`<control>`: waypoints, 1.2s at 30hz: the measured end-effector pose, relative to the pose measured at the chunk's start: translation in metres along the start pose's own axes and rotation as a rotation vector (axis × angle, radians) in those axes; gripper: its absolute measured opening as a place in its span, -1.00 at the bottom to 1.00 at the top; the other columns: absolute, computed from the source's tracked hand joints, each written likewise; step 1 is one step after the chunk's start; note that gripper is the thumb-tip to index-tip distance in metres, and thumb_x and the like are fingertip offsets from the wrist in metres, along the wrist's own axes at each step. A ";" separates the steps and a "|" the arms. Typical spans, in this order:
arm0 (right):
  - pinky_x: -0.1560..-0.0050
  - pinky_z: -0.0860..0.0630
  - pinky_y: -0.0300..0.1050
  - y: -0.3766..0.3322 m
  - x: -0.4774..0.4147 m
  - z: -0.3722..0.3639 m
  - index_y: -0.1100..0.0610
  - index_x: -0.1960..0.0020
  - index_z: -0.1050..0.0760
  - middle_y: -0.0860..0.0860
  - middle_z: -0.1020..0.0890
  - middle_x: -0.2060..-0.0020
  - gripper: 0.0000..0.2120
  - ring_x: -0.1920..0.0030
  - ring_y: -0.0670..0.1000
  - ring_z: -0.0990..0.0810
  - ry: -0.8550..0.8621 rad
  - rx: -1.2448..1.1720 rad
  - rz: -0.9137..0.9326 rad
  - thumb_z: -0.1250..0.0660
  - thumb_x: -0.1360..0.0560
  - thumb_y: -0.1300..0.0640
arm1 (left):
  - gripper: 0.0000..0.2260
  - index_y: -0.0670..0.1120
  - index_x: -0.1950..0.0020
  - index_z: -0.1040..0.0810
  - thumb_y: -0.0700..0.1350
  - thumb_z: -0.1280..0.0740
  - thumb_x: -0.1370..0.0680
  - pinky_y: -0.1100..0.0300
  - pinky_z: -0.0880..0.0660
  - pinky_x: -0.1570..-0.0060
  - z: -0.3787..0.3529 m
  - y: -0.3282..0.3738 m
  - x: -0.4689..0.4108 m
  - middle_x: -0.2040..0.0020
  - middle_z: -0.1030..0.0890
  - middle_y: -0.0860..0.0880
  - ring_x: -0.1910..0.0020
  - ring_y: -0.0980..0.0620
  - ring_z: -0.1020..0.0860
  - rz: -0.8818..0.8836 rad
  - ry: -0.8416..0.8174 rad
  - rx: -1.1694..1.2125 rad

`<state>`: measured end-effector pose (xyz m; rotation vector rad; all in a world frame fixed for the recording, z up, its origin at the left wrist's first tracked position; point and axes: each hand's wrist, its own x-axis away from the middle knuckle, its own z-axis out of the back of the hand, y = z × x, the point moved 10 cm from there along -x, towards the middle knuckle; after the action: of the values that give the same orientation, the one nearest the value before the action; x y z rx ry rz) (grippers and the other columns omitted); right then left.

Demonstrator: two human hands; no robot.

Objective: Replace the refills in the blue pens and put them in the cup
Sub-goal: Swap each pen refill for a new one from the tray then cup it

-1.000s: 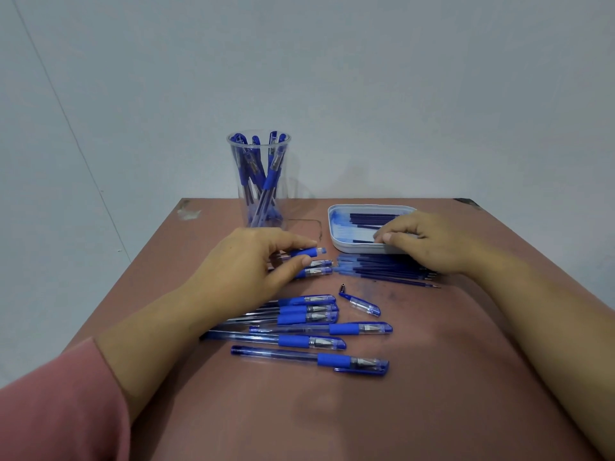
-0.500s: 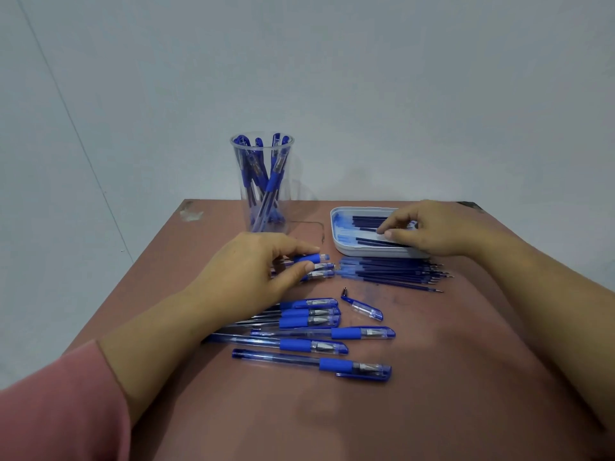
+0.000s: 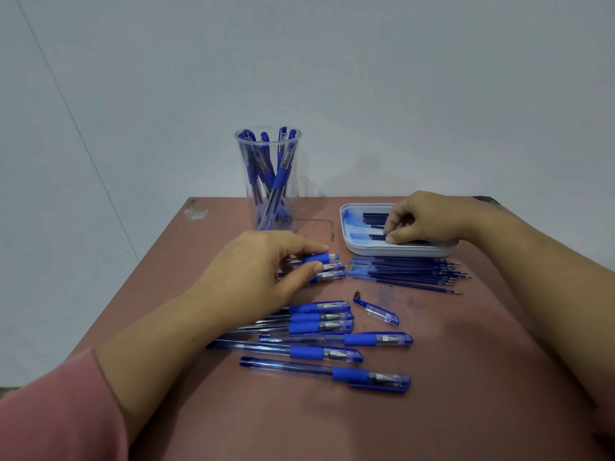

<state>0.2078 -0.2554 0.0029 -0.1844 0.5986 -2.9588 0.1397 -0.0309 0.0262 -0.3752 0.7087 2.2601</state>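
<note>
A clear cup (image 3: 268, 181) at the back of the table holds several blue pens. My left hand (image 3: 256, 271) grips an uncapped blue pen (image 3: 317, 257) that lies with two others just in front of the cup. Several capped blue pens (image 3: 319, 354) lie in rows nearer to me, and a loose pen cap (image 3: 377, 309) lies to their right. My right hand (image 3: 421, 219) reaches into the white tray (image 3: 396, 251) and pinches a dark blue refill (image 3: 377, 237) there. A pile of refills (image 3: 406, 272) lies on the table in front of the tray.
The brown table (image 3: 332, 420) ends at a grey wall behind the cup and tray. Its left edge runs diagonally past my left forearm. Blue ink smudges mark the surface below the refill pile. A chipped patch (image 3: 196, 211) shows at the back left corner.
My right hand has moved from the tray's front edge back into the tray and now pinches a refill. My left hand stays on the same pen.
</note>
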 end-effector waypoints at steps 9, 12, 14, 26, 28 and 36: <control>0.24 -0.41 -0.43 -0.008 0.007 0.010 -0.02 0.02 -0.60 -0.09 -0.58 0.24 -0.88 0.27 -0.16 -0.49 0.113 -0.075 0.085 -0.41 -0.48 0.16 | -0.74 0.15 -0.21 -0.62 0.07 -0.36 -0.53 0.25 -0.53 0.07 0.000 -0.001 0.000 0.03 -0.64 0.24 0.09 0.27 -0.55 0.005 0.001 -0.008; 0.18 -0.39 -0.34 -0.022 0.026 0.027 -0.10 0.05 -0.58 -0.14 -0.58 0.26 -0.85 0.27 -0.17 -0.48 0.226 -0.047 0.156 -0.39 -0.49 0.16 | -0.75 0.15 -0.20 -0.62 0.08 -0.36 -0.53 0.22 -0.54 0.07 0.001 -0.001 0.000 0.03 -0.64 0.25 0.09 0.27 -0.55 -0.001 0.009 -0.007; 0.20 -0.39 -0.34 -0.029 0.045 0.034 -0.15 0.06 -0.58 -0.17 -0.57 0.31 -0.84 0.31 -0.20 -0.47 0.260 -0.062 0.175 -0.39 -0.50 0.13 | -0.74 0.16 -0.20 -0.62 0.10 -0.35 -0.52 0.23 -0.54 0.07 0.001 0.000 0.001 0.03 -0.63 0.26 0.09 0.27 -0.55 -0.003 0.010 -0.006; 0.20 -0.40 -0.42 -0.056 0.114 0.005 -0.19 0.05 -0.56 -0.18 -0.56 0.25 -0.78 0.18 -0.11 -0.54 0.338 -0.109 0.364 -0.41 -0.48 0.15 | -0.70 0.14 -0.20 -0.62 0.13 -0.31 -0.51 0.42 -0.42 0.14 0.010 0.013 0.003 0.11 -0.57 0.35 0.10 0.35 -0.54 -0.058 0.068 0.025; 0.18 -0.41 -0.41 -0.059 0.110 0.004 -0.15 0.05 -0.57 -0.17 -0.56 0.26 -0.78 0.18 -0.10 -0.55 0.379 -0.122 0.393 -0.41 -0.48 0.18 | -0.73 0.13 -0.20 -0.63 0.10 -0.34 -0.52 0.45 -0.39 0.16 0.010 0.012 0.003 0.14 -0.55 0.38 0.11 0.38 -0.53 -0.055 0.072 0.027; 0.19 -0.40 -0.43 -0.061 0.108 0.007 -0.09 0.01 -0.59 -0.18 -0.56 0.12 -0.79 0.19 -0.09 -0.54 0.454 -0.169 0.453 -0.42 -0.47 0.22 | -0.77 0.09 -0.17 -0.64 0.02 -0.39 -0.52 0.52 -0.37 0.19 0.010 0.006 0.002 0.12 -0.63 0.28 0.16 0.34 -0.54 -0.024 0.097 0.099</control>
<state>0.0967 -0.2167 0.0437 0.5500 0.8128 -2.5058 0.1333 -0.0276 0.0358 -0.4457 0.8581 2.1862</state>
